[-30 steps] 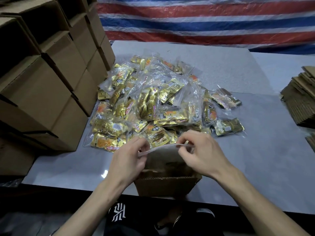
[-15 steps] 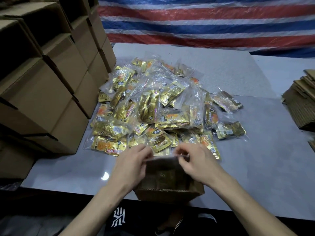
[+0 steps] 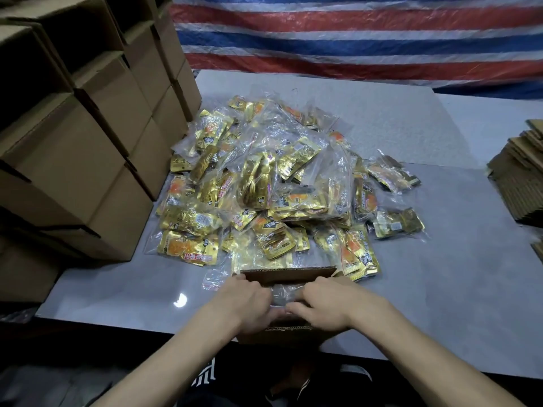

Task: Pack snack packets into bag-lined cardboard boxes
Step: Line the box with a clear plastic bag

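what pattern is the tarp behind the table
The tarp has red, white and blue stripes; the head view shows it.

The fingertips of the left hand (image 3: 249,304) and right hand (image 3: 329,304) are hidden inside the cardboard box (image 3: 289,274), so their hold on the clear bag (image 3: 286,293) cannot be told. The left edge cuts off the stacked boxes (image 3: 73,148), and the right edge cuts off the flat cardboard (image 3: 520,177). Print on the packets (image 3: 264,186) is too small to read.

One head-worn view looks forward and down, close above the table (image 3: 440,289).
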Action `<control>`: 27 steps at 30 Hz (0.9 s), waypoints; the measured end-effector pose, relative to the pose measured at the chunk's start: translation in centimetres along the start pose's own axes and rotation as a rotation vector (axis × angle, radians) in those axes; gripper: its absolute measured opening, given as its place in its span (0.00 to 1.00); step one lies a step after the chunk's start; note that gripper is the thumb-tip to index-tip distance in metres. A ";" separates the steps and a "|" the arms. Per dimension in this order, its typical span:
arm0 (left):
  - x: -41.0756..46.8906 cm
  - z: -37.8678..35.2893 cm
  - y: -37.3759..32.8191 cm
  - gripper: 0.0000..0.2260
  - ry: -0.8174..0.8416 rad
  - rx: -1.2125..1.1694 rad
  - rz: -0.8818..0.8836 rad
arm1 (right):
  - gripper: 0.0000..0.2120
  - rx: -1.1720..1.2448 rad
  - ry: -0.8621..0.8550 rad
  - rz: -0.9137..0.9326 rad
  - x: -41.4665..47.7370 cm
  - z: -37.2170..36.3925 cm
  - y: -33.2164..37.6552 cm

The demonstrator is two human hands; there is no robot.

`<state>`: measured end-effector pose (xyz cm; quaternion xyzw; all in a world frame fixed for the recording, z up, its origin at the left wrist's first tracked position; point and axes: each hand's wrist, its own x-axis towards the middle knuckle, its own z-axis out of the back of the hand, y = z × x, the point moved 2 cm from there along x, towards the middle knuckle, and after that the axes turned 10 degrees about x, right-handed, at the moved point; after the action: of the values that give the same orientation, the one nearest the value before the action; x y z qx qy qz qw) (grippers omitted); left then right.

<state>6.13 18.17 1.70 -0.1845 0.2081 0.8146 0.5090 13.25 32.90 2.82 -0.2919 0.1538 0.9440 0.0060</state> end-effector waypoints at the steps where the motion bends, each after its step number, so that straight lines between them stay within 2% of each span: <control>1: 0.3 0.1 0.0 0.29 0.041 -0.022 -0.004 | 0.26 0.002 0.028 -0.016 0.2 0.1 0.2; 5: 1.1 1.0 0.7 0.28 0.100 -0.133 -0.006 | 0.24 0.126 0.138 -0.063 0.9 0.7 0.9; 8: 0.4 1.1 1.1 0.21 -0.015 -0.319 0.007 | 0.19 0.338 0.042 0.021 1.0 1.8 0.4; 11: -1.5 0.7 1.6 0.19 -0.189 -0.547 -0.027 | 0.18 0.647 -0.215 0.110 0.2 4.3 -1.1; 13: -2.9 0.0 1.9 0.23 -0.225 -0.616 -0.070 | 0.15 0.908 -0.493 0.138 -0.1 6.1 -2.9; 16: -4.1 -1.5 2.3 0.29 -0.216 -0.526 -0.099 | 0.10 1.105 -1.053 -0.027 0.7 8.4 -6.9; 18: -4.2 -2.3 2.3 0.25 -0.221 -0.412 -0.069 | 0.10 1.138 -1.194 -0.203 2.0 9.3 -9.3; 21: -3.6 -2.8 1.8 0.16 -0.245 -0.318 -0.022 | 0.22 1.092 -1.105 -0.399 4.1 9.8 -11.3; 24: -2.8 -3.1 1.5 0.12 -0.290 -0.334 -0.021 | 0.33 1.080 -0.917 -0.542 5.7 9.5 -12.0; 25: -2.6 -3.1 1.5 0.11 -0.310 -0.348 -0.042 | 0.30 1.084 -0.860 -0.565 5.9 9.3 -11.9; 26: -2.4 -3.1 1.5 0.11 -0.330 -0.363 -0.067 | 0.19 1.069 -0.829 -0.574 6.1 9.2 -11.9; 27: -2.2 -3.0 1.5 0.10 -0.346 -0.368 -0.088 | 0.14 1.039 -0.835 -0.579 6.2 9.0 -11.8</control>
<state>5.99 14.33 0.50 -0.1407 -0.0420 0.8353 0.5298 4.34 46.30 3.09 0.1045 0.4838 0.7423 0.4517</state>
